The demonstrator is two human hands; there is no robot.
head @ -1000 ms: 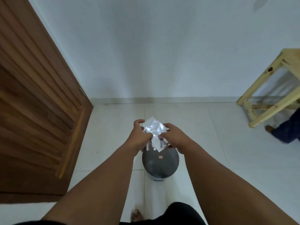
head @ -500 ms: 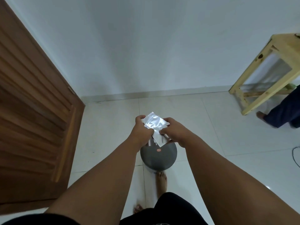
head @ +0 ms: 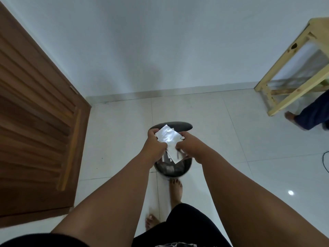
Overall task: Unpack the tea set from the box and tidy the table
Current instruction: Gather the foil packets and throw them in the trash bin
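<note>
You hold the bundle of silvery wrappers (head: 168, 139) directly above the open bin (head: 171, 168), whose lid (head: 185, 126) stands raised behind it. Your left hand (head: 155, 142) and right hand (head: 187, 145) each have fingers clamped on the wrappers from opposite sides. Your bare foot (head: 175, 190) rests at the bin's base, on the tiled floor (head: 222, 139).

A brown slatted wooden door (head: 35, 122) stands open at the left against the plain white wall (head: 160, 41). Glossy white floor tiles (head: 231, 139) cover the ground. At the far right, a pale wooden stool (head: 288, 68) stands beside another person's dark blue trouser leg (head: 313, 113).
</note>
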